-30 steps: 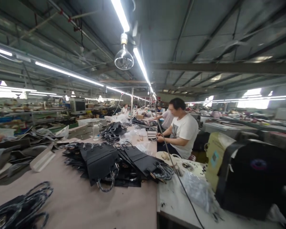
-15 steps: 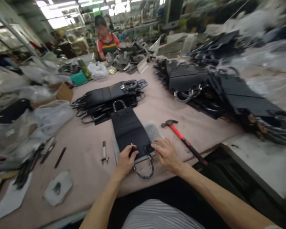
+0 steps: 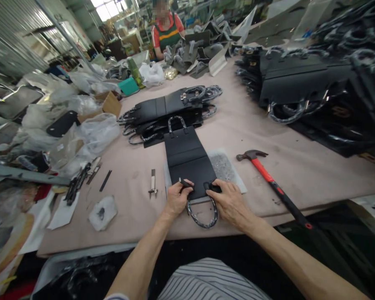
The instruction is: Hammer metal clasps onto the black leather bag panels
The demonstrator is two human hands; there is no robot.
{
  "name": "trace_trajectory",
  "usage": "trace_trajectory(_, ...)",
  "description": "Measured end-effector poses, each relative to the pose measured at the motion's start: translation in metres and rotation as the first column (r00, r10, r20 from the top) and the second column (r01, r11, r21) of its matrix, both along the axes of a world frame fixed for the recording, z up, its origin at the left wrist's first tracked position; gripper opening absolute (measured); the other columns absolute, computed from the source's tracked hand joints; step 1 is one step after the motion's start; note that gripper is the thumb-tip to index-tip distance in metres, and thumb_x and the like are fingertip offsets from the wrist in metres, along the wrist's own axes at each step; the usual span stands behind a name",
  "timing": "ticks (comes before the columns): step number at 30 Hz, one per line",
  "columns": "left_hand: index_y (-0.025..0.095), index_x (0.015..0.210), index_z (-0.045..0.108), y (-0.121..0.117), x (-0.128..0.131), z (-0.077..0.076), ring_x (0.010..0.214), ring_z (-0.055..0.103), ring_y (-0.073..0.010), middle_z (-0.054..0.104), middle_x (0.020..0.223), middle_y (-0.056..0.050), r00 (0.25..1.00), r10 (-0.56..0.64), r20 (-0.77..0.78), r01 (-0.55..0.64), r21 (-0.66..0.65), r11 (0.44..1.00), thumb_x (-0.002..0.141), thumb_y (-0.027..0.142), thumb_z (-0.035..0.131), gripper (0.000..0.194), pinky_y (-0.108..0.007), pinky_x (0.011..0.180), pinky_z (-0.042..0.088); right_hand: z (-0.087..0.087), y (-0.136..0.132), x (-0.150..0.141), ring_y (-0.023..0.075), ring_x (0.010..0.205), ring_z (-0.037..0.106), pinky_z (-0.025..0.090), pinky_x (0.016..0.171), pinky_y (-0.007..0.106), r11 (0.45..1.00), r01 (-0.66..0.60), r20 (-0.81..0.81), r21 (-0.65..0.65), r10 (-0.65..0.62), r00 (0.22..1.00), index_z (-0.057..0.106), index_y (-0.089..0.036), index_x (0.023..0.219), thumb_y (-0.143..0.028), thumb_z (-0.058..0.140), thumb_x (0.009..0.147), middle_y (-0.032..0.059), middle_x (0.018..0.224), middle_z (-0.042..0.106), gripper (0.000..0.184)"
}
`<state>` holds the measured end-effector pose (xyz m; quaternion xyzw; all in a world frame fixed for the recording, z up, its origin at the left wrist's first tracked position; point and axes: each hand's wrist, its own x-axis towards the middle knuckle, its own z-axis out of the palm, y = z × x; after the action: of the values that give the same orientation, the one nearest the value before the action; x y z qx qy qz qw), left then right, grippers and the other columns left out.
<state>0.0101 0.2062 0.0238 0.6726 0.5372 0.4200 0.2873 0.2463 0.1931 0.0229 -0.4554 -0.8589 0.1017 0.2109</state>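
Note:
A flat black bag panel point(image 3: 188, 160) with a looped handle at each end lies lengthwise on the pink table, over a clear sheet point(image 3: 225, 168). My left hand point(image 3: 177, 199) pinches the left handle tab at the panel's near edge. My right hand point(image 3: 229, 203) presses and grips the right tab of the same near handle point(image 3: 203, 216), which curves off the panel toward me. Both hands have their fingers curled on the panel's near corners.
A red-handled hammer point(image 3: 270, 179) lies right of the panel. A small metal tool point(image 3: 153, 183) and dark strips point(image 3: 81, 180) lie to the left. Stacks of black panels point(image 3: 167, 110) sit behind and at right point(image 3: 303, 79). A person in a red shirt point(image 3: 165, 31) sits across the table.
The camera swung from a view across the workshop down to the table. Since half a second ago my right hand moved from flat beside the panel onto its near right handle tab.

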Motion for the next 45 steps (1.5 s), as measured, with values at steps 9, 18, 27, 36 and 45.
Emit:
trace_trajectory(9, 0.017, 0.1, 0.071, -0.004, 0.0, -0.006, 0.09, 0.077, -0.0201, 0.079, 0.095, -0.007, 0.981, 0.096, 0.17, -0.092, -0.032, 0.995, 0.094, 0.021, 0.062, 0.012, -0.033, 0.086, 0.063, 0.016, 0.005, -0.008, 0.0309, 0.125, 0.045, 0.027, 0.112, 0.052, 0.998, -0.028, 0.063, -0.052, 0.032, 0.997, 0.074, -0.024, 0.117, -0.01, 0.054, 0.088, 0.0128, 0.135, 0.056, 0.037)
trace_trajectory(18, 0.018, 0.096, 0.076, -0.002, 0.0, -0.002, 0.089, 0.077, -0.0189, 0.08, 0.095, -0.005, 0.971, 0.078, 0.224, -0.061, -0.08, 0.995, 0.089, 0.017, 0.068, 0.011, -0.029, 0.086, 0.062, 0.008, 0.012, -0.01, 0.0288, 0.118, 0.046, 0.029, 0.109, 0.052, 0.989, -0.096, -0.024, -0.108, 0.094, 0.995, 0.071, -0.03, 0.123, -0.008, 0.053, 0.085, 0.01, 0.129, 0.056, 0.048)
trace_trajectory(27, 0.019, 0.099, 0.078, 0.001, 0.002, -0.003, 0.093, 0.077, -0.0192, 0.081, 0.102, -0.005, 0.984, -0.02, 0.175, 0.027, -0.037, 0.999, 0.089, 0.019, 0.07, 0.012, -0.031, 0.09, 0.062, 0.012, 0.017, -0.012, 0.0302, 0.115, 0.045, 0.032, 0.105, 0.053, 0.987, -0.108, 0.011, -0.117, 0.11, 0.994, 0.071, -0.03, 0.125, -0.009, 0.053, 0.084, 0.0112, 0.127, 0.055, 0.049)
trace_trajectory(36, 0.019, 0.097, 0.078, 0.003, 0.006, 0.003, 0.087, 0.077, -0.018, 0.081, 0.096, -0.004, 0.995, 0.0, 0.101, 0.005, -0.05, 0.999, 0.089, 0.016, 0.068, 0.014, -0.027, 0.082, 0.063, 0.006, 0.015, -0.01, 0.0305, 0.117, 0.045, 0.036, 0.104, 0.054, 0.984, -0.124, -0.069, -0.129, 0.115, 0.991, 0.07, -0.028, 0.126, -0.006, 0.051, 0.084, 0.0116, 0.129, 0.054, 0.051)
trace_trajectory(45, 0.019, 0.099, 0.074, 0.003, 0.01, -0.002, 0.086, 0.076, -0.0174, 0.079, 0.096, -0.004, 0.999, -0.044, -0.016, 0.046, 0.083, 0.996, 0.091, 0.014, 0.065, 0.013, -0.026, 0.081, 0.062, 0.006, 0.015, 0.004, 0.0285, 0.122, 0.052, 0.046, 0.102, 0.051, 0.982, -0.179, -0.24, -0.063, 0.159, 0.958, 0.067, -0.025, 0.127, -0.014, 0.05, 0.094, 0.0128, 0.133, 0.056, 0.039)
